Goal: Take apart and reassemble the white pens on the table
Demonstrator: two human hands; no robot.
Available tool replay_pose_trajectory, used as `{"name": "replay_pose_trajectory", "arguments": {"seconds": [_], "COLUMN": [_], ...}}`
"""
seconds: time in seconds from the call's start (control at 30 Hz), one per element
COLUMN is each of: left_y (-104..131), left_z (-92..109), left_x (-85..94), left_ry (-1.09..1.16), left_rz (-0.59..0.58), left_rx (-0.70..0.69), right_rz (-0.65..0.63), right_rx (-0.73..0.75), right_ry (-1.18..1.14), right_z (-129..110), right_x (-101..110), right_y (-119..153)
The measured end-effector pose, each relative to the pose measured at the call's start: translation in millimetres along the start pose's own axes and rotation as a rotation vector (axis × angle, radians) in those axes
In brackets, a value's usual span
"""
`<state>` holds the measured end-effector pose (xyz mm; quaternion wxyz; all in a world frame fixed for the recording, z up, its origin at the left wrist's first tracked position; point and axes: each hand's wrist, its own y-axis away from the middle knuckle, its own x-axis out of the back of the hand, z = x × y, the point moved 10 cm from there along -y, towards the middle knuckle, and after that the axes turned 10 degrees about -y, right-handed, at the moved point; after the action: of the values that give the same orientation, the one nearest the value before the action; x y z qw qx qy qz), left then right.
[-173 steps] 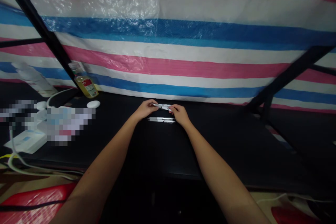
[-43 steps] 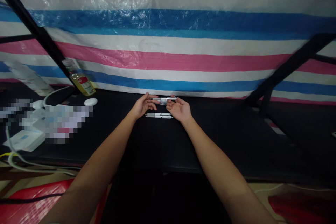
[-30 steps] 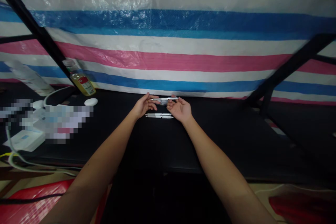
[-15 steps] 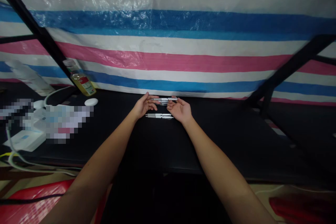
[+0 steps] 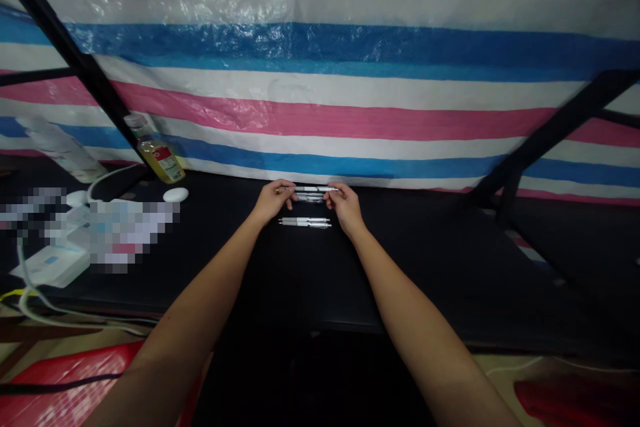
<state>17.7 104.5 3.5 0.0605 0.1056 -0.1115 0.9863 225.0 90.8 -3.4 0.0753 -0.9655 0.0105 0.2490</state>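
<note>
a makeshift work stall, not a fitted room: a striped tarp (image 5: 320, 80) serves as back wall behind black braces (image 5: 75, 60), with a black table (image 5: 310, 280), bottle (image 5: 156, 155) and loose cables (image 5: 55, 317).

Near the black desk's (image 5: 425, 267) back edge, the left hand (image 5: 273, 201) and right hand (image 5: 344, 205) pinch opposite ends of a slim white pen (image 5: 313, 189); two matching white pens (image 5: 305, 221) lie just in front.

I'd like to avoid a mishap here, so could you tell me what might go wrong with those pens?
The pen is held only by its ends between the left hand and right hand, so it may slip. If dropped, it could scatter the pens lying below.
</note>
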Motion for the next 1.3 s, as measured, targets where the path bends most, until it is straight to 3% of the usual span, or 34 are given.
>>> {"name": "replay_pose_trajectory", "arguments": {"seconds": [0.2, 0.4, 0.87, 1.03, 1.3], "left_y": [5, 9, 8, 0, -5], "left_z": [21, 24, 19, 5, -7], "left_x": [23.8, 22.4, 32.4, 32.5, 31.2], "left_ry": [-0.459, -0.541, -0.651, -0.752, -0.784], "left_rz": [0.257, 0.265, 0.350, 0.291, 0.240], "left_rx": [-0.201, -0.156, -0.104, -0.021, 0.049], "right_rz": [0.016, 0.045, -0.099, -0.158, -0.170], "right_rx": [0.221, 0.360, 0.337, 0.267, 0.190], "right_ry": [0.498, 0.637, 0.880, 1.022, 1.031], "right_z": [-18, -39, -28, -10, 2], "right_x": [4, 0, -20, -17, -13], "right_y": [5, 14, 17, 10, 5]}}
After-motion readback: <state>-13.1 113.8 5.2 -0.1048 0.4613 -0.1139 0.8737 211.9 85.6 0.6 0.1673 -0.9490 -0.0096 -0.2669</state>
